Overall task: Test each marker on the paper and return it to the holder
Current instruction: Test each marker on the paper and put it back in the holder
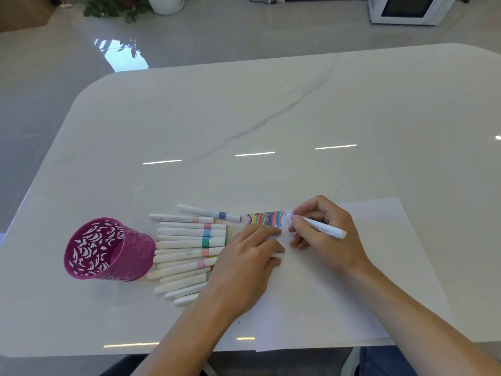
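Observation:
My right hand (322, 229) grips a white marker (322, 227) with a purple tip, and the tip touches the white paper (352, 289) at the right end of a row of coloured test strokes (264, 219). Fingers spread, my left hand (244, 264) lies flat on the paper's left edge and covers the ends of some markers. Several white markers (187, 251) with coloured bands lie side by side to the left of the paper. Left of that pile stands the magenta cut-out holder (108, 251), and no markers show in it.
The white marble-look table (244, 118) has rounded corners, and its near edge runs just below the paper. On the floor beyond the table are a potted plant (122, 6) at the far left and a white microwave (406, 8) at the far right.

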